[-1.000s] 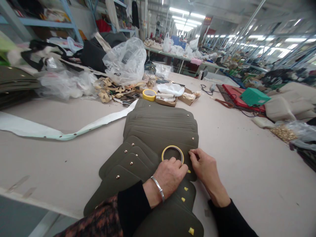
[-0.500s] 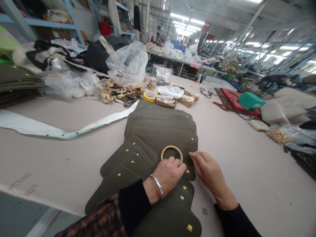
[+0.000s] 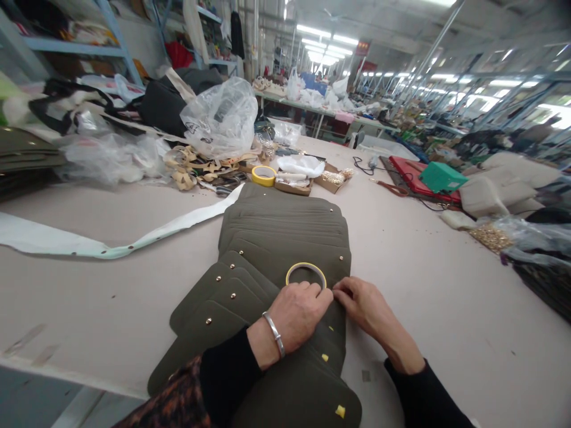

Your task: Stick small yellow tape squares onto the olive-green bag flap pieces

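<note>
My left hand (image 3: 297, 315), with a silver bangle at the wrist, is closed on a thin yellow tape roll (image 3: 306, 266) above a fanned stack of dark olive panels (image 3: 285, 238). The panels carry small metal studs, and a few bits of yellow tape (image 3: 340, 411) lie near their right edges. Beside it, my right hand (image 3: 363, 303) is pinched at the right edge of the stack, its fingertips almost touching the left hand's. Whatever is between the right fingertips is hidden.
Behind the stack are a thicker yellow tape roll (image 3: 263, 175), small boxes of parts (image 3: 332, 178) and a clear plastic bag (image 3: 223, 116). A white strip (image 3: 178, 227) lies to the left. A green box (image 3: 443, 177) rests on a red case at the right.
My right hand has moved slightly left and down, closer to my left hand. The yellow bit at its fingertips is no longer visible. The whole view has shifted slightly.
</note>
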Demonstrator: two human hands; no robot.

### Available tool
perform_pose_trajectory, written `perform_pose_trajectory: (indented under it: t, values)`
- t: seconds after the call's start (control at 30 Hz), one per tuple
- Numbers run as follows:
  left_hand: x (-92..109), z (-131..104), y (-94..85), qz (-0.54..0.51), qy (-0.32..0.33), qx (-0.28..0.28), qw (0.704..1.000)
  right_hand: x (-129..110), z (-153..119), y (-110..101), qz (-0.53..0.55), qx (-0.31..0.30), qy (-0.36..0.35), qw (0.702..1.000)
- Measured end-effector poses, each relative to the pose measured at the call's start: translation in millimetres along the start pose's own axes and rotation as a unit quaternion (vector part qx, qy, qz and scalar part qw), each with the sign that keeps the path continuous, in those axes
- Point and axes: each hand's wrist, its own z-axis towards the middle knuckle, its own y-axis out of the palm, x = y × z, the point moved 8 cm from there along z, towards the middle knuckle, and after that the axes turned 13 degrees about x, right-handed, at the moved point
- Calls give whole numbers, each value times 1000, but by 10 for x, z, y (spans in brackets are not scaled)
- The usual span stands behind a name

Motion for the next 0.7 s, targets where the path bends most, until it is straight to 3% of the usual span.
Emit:
perform_pose_trajectory:
  t: [0.13,0.27,0.37,0.5,0.7]
  values:
    - [-45,-16,-114,-62,-8,41,997,-117,-244,-15,73,-66,-1,995]
    - [-84,-18,-203,-148,-11,97,984,-248,-301,-263,176,49,23,983]
    - [-89,-23,-248,-160,-7,124,979,-443,-318,-393,209,117,-28,970]
    - [-96,-32,-279,-155,-12,131,979,-668,-350,-418,194,138,-123,963]
    - [-88,-33,-280,-155,-18,114,981,-599,-333,-455,171,166,-105,966]
